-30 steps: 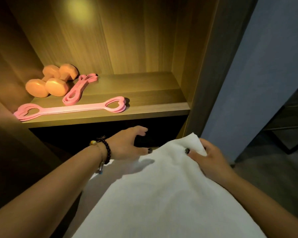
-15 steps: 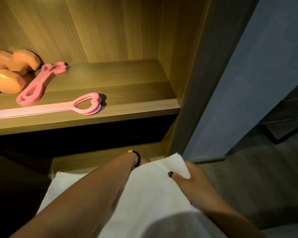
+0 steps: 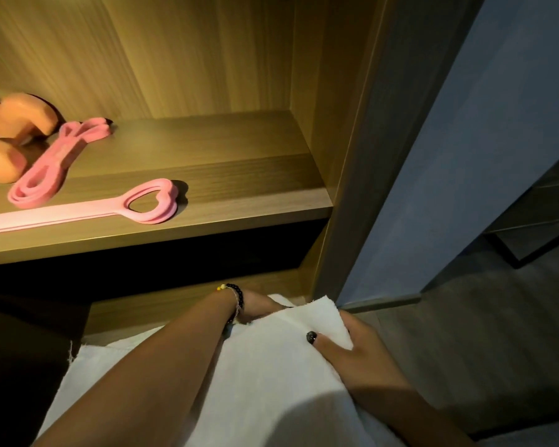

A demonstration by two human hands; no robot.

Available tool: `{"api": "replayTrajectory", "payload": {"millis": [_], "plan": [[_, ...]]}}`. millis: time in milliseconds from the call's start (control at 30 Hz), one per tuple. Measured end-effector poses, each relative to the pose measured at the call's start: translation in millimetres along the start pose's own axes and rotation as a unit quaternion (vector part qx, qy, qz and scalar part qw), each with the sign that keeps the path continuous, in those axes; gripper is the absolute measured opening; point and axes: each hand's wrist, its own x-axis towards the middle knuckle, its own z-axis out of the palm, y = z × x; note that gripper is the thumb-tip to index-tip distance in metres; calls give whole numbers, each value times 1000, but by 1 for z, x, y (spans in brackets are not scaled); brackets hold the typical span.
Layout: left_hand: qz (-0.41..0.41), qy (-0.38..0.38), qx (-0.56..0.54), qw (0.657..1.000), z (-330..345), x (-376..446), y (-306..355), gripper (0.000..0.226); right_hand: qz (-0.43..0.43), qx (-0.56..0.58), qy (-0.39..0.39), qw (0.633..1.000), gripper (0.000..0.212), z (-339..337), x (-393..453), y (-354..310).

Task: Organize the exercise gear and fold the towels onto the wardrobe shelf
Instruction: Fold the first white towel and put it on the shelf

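Two dumbbells (image 3: 4, 146), pink bands (image 3: 55, 162) on wardrobe shelf (image 3: 223, 175).

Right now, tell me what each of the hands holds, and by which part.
The right hand pinches the white towel at its far right corner. The left hand is mostly hidden behind the towel's far edge; its hold cannot be told.

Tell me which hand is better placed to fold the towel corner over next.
The right hand, probably: it pinches the white towel at its far corner, thumb on top. The left hand is mostly hidden behind the towel's edge, its grip unclear.
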Motion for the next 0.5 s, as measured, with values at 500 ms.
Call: {"api": "replayTrajectory", "payload": {"millis": [500], "plan": [[308, 309, -134, 890, -53, -230, 44, 8, -284, -20, -52, 957, 35, -32, -72, -124]]}}
